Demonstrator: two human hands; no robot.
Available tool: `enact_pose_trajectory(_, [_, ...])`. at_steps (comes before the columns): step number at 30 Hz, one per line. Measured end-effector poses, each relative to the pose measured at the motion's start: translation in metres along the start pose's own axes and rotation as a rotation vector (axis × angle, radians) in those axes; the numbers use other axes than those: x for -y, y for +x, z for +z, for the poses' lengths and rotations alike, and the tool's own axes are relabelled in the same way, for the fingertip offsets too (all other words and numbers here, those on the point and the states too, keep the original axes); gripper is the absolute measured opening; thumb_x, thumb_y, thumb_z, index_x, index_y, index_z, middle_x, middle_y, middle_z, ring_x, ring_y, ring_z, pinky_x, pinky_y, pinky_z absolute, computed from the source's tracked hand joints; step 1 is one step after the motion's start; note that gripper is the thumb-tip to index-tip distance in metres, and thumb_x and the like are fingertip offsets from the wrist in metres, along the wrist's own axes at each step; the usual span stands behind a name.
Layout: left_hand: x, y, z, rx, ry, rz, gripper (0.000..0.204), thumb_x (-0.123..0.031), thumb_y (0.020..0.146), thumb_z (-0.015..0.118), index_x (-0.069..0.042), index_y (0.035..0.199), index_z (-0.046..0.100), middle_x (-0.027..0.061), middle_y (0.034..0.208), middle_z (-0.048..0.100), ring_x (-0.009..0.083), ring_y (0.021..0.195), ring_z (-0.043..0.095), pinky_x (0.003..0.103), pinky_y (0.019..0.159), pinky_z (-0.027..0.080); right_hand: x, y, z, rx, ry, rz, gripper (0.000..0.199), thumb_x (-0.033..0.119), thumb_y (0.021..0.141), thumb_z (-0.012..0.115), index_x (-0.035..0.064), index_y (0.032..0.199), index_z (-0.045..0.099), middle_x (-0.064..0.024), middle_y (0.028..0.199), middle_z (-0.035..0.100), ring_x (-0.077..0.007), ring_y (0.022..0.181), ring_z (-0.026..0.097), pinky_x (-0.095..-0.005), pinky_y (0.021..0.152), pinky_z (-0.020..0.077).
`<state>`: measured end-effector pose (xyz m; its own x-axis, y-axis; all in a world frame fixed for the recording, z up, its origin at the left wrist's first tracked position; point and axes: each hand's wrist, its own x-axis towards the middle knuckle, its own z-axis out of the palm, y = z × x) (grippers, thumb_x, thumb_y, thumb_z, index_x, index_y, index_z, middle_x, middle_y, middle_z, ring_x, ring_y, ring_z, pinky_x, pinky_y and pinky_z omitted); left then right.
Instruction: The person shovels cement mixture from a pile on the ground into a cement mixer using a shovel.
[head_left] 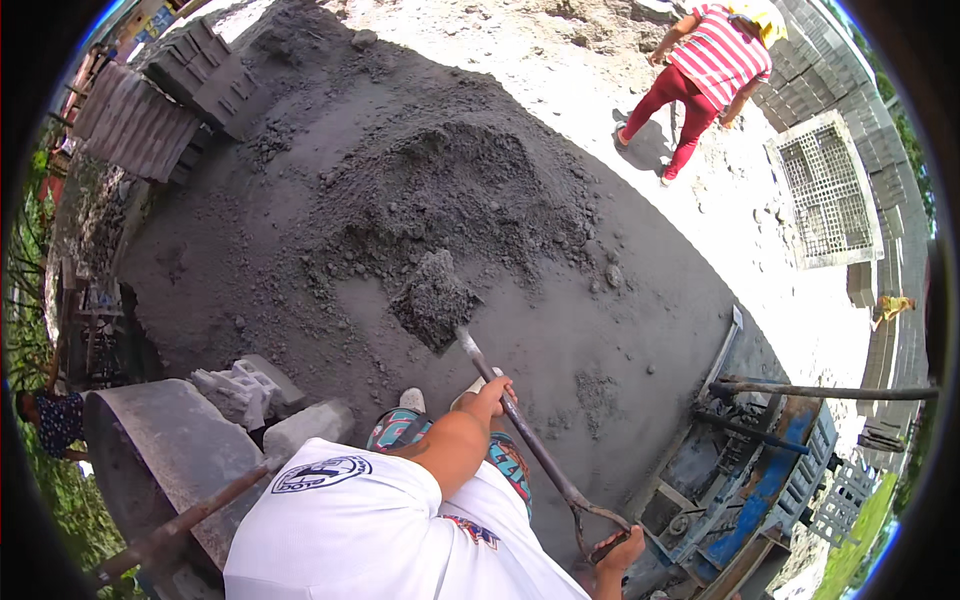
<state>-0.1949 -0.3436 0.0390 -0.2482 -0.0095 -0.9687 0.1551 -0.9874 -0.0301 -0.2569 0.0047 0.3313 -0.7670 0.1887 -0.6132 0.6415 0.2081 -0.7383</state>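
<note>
Both my hands are closed on a shovel (540, 450) that slants across my front. My left hand (491, 394) wraps round the shaft, above my thighs. At the lower right, my right hand (618, 553) grips the end handle of the shovel. Its blade carries a heaped load of dark grey sandy mix (436, 292), held in front of my shoes. Just beyond the blade rises a large mound of the same grey mix (450, 180), with lumps and small stones on its slope.
On my left are a large metal drum (180, 450), broken concrete blocks (245, 390) and stacked grey blocks (140, 120). A blue metal machine (760, 480) with a long bar (830, 390) stands on my right. A person in a striped shirt (722, 60) is at the far right, near a plastic crate (828, 188).
</note>
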Motion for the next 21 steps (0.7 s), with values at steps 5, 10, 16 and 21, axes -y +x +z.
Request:
enact_pose_trajectory(5, [-0.08,-0.02,-0.11,0.042,-0.194,0.168,0.015,-0.014,0.084,0.058,-0.005,0.073,0.051,0.0094,0.062,0.048,0.024,0.056,0.052,0.041,0.056,0.05,-0.019,0.015,0.072,0.31,-0.121,-0.032,0.036,0.039,0.092,0.041,0.0103,0.07,0.046,-0.0061,0.049,0.042,-0.0217,0.037,0.042,-0.037,0.037,0.0407])
enact_pose_trajectory(10, [-0.193,-0.156,-0.223,-0.042,-0.389,0.677,0.015,-0.013,0.082,0.062,-0.005,0.073,0.054,0.0098,0.06,0.051,0.0246,0.053,0.053,0.041,0.053,0.049,-0.08,0.003,0.185,0.685,-0.074,0.126,0.037,0.042,0.089,0.042,0.011,0.069,0.047,-0.0057,0.051,0.044,-0.0224,0.041,0.047,-0.0376,0.041,0.0436])
enact_pose_trajectory(16, [-0.301,-0.383,-0.392,0.143,-0.594,1.205,0.022,-0.015,0.085,0.063,-0.009,0.068,0.051,0.0063,0.058,0.05,0.0212,0.052,0.052,0.037,0.052,0.048,-0.124,-0.144,0.338,1.205,0.091,0.051,0.043,0.048,0.088,0.047,0.0088,0.07,0.048,-0.0044,0.06,0.05,-0.0188,0.049,0.051,-0.0353,0.045,0.0437])
enact_pose_trajectory(21, [-0.308,-0.532,-0.536,0.436,-0.748,1.508,0.015,-0.024,0.089,0.061,-0.013,0.082,0.053,-0.0031,0.062,0.052,0.0106,0.053,0.052,0.029,0.051,0.046,-0.092,-0.334,0.354,1.878,-0.059,-0.769,0.048,0.05,0.086,0.057,0.004,0.072,0.053,-0.0059,0.067,0.054,-0.0176,0.059,0.052,-0.0322,0.054,0.0406])
